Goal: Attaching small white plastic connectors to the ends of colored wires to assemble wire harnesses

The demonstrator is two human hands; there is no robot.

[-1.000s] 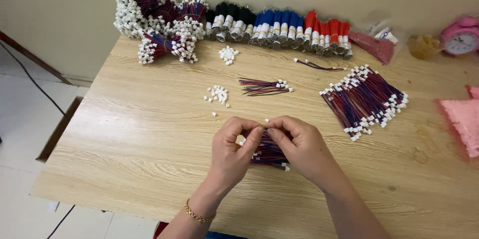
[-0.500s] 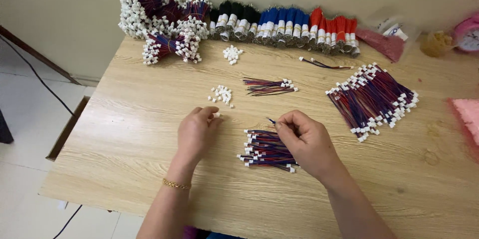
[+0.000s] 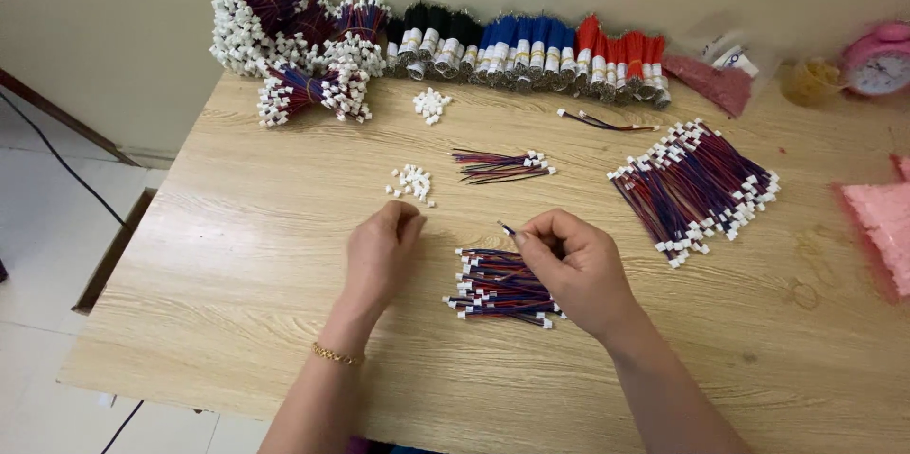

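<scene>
Fingers of left hand (image 3: 381,247) curl loosely at small heap of white connector housings (image 3: 411,183) on wooden table (image 3: 237,255), touching nothing clearly; whether one is pinched, cannot tell. Right hand (image 3: 574,264) pinches single red-blue wire (image 3: 506,227), tip pointing up-left, above pile of wired leads (image 3: 500,285). Step judged: fetching housing. Next calls for aligning wire tip with housing socket.

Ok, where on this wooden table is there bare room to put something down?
Bare wood runs along the wooden table left of the left hand, and along the near edge below the small red-and-blue wire pile. The back row of black, blue and red wire bundles is crowded.
</scene>
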